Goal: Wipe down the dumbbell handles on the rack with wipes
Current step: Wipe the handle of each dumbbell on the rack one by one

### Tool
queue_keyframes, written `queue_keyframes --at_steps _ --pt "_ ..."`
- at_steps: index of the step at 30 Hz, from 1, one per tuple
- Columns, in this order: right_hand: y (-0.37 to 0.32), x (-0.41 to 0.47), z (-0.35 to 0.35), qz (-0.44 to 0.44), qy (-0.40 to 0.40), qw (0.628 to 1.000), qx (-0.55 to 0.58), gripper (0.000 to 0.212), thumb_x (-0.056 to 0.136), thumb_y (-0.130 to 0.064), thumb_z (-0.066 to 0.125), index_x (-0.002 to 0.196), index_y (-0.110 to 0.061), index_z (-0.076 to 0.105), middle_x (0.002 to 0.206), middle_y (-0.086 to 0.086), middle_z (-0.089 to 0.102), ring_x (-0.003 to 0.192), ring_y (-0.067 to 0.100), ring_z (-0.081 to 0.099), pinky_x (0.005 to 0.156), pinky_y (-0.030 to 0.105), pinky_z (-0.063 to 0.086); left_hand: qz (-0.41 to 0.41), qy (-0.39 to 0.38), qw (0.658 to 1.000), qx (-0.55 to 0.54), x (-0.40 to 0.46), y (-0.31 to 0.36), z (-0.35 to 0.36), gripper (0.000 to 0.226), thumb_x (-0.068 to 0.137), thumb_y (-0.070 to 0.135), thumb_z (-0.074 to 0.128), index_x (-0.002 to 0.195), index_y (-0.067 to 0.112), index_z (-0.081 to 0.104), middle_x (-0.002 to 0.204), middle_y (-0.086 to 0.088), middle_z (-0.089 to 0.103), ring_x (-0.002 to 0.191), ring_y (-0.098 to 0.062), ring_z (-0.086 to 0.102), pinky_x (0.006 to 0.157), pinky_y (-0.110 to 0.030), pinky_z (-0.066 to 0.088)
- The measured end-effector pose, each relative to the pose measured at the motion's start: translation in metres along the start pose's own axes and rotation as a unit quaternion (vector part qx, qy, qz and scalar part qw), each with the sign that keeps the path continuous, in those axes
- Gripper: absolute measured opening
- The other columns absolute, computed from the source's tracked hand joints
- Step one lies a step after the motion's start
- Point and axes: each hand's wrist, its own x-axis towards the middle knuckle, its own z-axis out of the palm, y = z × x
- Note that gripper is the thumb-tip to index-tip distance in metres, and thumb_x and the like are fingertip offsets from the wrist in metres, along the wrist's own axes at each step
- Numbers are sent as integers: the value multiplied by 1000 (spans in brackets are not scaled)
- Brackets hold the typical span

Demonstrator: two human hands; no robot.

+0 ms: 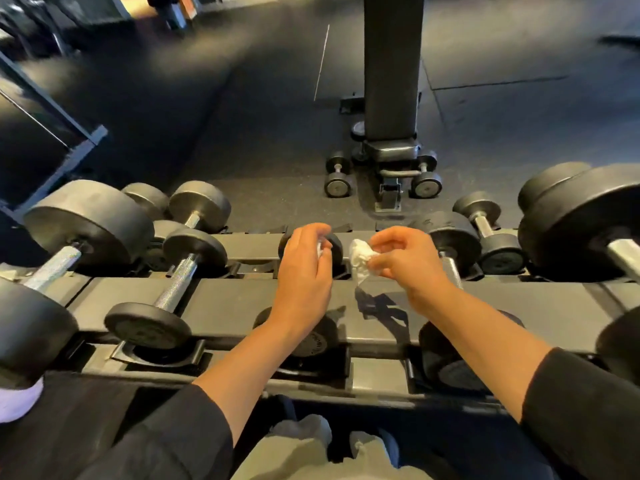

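Observation:
A black dumbbell rack (242,303) runs across the view with several black dumbbells on it. My right hand (405,261) pinches a crumpled white wipe (360,259) above the rack's middle. My left hand (306,268) hovers just left of it, fingers curled, with a bit of white wipe (320,249) showing at its fingertips. Under my left hand sits a small dumbbell (311,336), its handle hidden by my wrist. A dumbbell with a knurled steel handle (176,284) lies to the left. Another steel handle (452,271) shows just behind my right wrist.
Large dumbbells sit at the far left (86,223) and far right (588,220) of the rack. Beyond the rack stands a black bench (393,71) on the dark rubber floor, with two small dumbbells (337,178) beside its base. My knees (301,438) are below the rack.

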Motion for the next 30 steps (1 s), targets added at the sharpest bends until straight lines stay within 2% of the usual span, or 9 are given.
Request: queue_keyframes --at_steps 4,6,10,14,18,21,23,27,30 --pt "-5 3 -29 -11 28 999 -36 32 68 13 66 83 -15 70 86 6 69 89 23 66 79 43 57 18 -41 998 -34 0 26 28 24 99 14 43 122 17 50 113 4 52 103 -5 48 82 -3 34" --pt "-9 4 -45 -21 44 997 -67 31 70 12 65 85 -15 70 89 7 70 89 22 66 81 44 56 20 -64 997 -50 -2 29 41 23 99 14 43 121 17 49 111 3 53 101 -7 48 80 -4 34" --pt "-13 5 -77 -27 83 990 -112 32 75 14 61 89 -14 68 92 7 68 88 17 63 70 26 53 0 -106 989 -105 -5 29 66 22 99 13 42 120 16 50 110 -1 54 102 -12 50 87 -18 40" --pt "0 10 -103 7 156 977 -144 36 75 14 63 86 -20 69 94 6 68 91 20 62 66 24 47 -8 -127 980 -153 -2 32 90 20 98 10 43 116 17 51 103 0 55 93 -6 51 75 -10 38" --pt "9 4 -119 42 211 957 -195 30 76 9 65 91 -16 70 95 4 63 87 15 55 59 19 39 -31 -149 968 -198 -1 41 108 16 98 14 43 109 22 52 105 6 53 97 0 49 79 -7 37" --pt "18 1 -127 66 231 941 -237 26 78 6 65 98 -11 71 100 4 62 92 15 54 67 19 43 -43 -159 960 -227 0 47 122 16 99 17 42 110 19 53 106 4 53 97 -5 51 83 -14 41" --pt "25 1 -131 81 235 934 -258 26 79 4 66 99 -11 71 102 5 63 92 17 56 71 23 46 -49 -163 959 -227 -1 51 130 16 99 15 42 111 16 53 108 1 53 98 -8 50 83 -16 41" --pt "47 1 -131 115 195 934 -276 29 76 8 67 97 -12 71 94 3 62 73 13 54 48 17 40 -64 -160 960 -222 -10 53 135 18 98 13 44 112 16 53 109 3 52 98 -3 50 77 -4 36" --pt "59 3 -129 104 150 941 -285 33 71 13 65 93 -10 73 86 2 63 80 14 57 58 18 41 -70 -149 966 -201 -9 55 137 16 96 11 46 108 18 54 106 2 53 95 -3 50 78 -12 38"
